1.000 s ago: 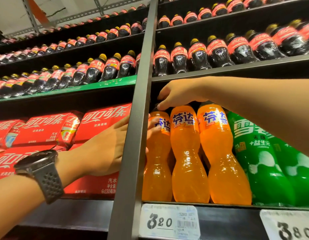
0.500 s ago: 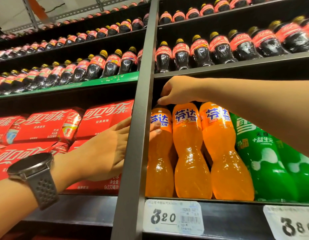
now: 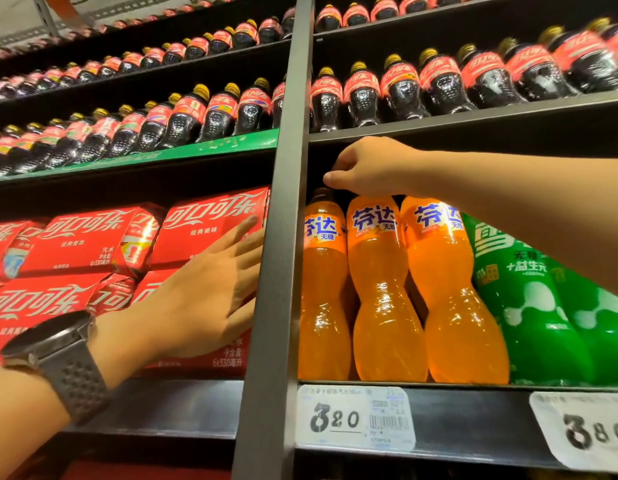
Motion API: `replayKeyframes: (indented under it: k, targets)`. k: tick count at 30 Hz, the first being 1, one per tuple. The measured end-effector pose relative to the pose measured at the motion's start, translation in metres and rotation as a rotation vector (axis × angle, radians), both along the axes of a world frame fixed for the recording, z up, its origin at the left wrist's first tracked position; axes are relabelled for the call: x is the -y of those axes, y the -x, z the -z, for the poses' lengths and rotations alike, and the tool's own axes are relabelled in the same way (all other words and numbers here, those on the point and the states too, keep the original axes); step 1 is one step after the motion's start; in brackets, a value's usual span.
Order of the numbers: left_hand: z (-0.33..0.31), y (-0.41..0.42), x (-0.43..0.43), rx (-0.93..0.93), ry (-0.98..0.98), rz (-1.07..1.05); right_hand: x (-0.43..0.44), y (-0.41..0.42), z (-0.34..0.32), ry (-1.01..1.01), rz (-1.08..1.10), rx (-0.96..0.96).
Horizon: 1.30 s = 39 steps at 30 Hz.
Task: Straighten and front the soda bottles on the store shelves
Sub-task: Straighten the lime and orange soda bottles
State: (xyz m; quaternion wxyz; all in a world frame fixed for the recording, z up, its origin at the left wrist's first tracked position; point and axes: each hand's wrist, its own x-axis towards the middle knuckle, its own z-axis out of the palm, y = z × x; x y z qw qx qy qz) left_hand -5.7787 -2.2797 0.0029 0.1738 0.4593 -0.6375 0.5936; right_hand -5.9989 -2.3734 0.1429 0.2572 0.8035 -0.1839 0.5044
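Three orange soda bottles stand side by side on the shelf (image 3: pixel 473 414): the left one (image 3: pixel 323 306), the middle one (image 3: pixel 383 306) and the right one (image 3: pixel 453 306). Their blue labels face forward. My right hand (image 3: pixel 366 168) reaches in from the right. Its curled fingers close over the top of the middle orange bottle and hide the cap. The left bottle's dark cap shows just below my thumb. My left hand (image 3: pixel 203 299), with a watch on the wrist, is held flat with straight fingers left of the grey shelf post (image 3: pixel 283 237), off the bottles.
Green soda bottles (image 3: pixel 529 306) stand right of the orange ones. Red cola multipacks (image 3: pixel 203 230) fill the bay behind my left hand. Rows of dark cola bottles (image 3: pixel 363 95) line the shelves above. Price tags (image 3: pixel 356 417) hang on the shelf edge.
My left hand has drawn back from the left orange bottle to the left of the post. That bottle's label now faces forward. My right hand stays on the bottle tops.
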Motion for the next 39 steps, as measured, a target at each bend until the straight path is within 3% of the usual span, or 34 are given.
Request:
replayKeyframes:
  k: [1,3,7,9,12,15,18,22,27,32,39]
  targets:
    - [0.000,0.001,0.001,0.080,0.045,0.031,0.002,0.004,0.001,-0.005,0.001,0.010]
    - [0.000,0.003,0.002,0.036,0.067,0.164,0.006,0.012,0.004,0.006,0.020,0.026]
    - [-0.004,0.025,0.005,-0.475,0.280,0.680,0.009,0.026,0.008,0.010,0.039,0.041]
    - [-0.013,0.045,0.000,-0.619,0.390,0.814,0.007,0.030,0.007,0.016,0.038,0.056]
    - [-0.014,0.083,-0.012,-0.434,0.532,0.634,0.003,0.027,0.007,0.043,0.053,0.061]
    - [0.008,0.116,-0.011,-0.146,0.381,0.279,0.003,0.018,0.009,0.066,0.041,0.075]
    - [0.044,0.139,0.003,-0.164,0.175,0.169,0.002,0.020,0.010,0.114,-0.008,0.122]
    - [0.074,0.162,0.025,-0.113,0.051,0.149,-0.007,0.049,0.008,0.157,-0.051,0.108]
    - [0.085,0.178,0.045,0.045,0.032,0.058,0.008,0.095,0.004,0.124,0.095,0.040]
    - [0.093,0.174,0.048,0.013,0.063,-0.022,0.035,0.111,0.009,-0.003,0.108,-0.070]
    - [0.098,0.174,0.044,-0.018,0.060,-0.138,0.045,0.103,0.006,0.057,0.101,-0.033]
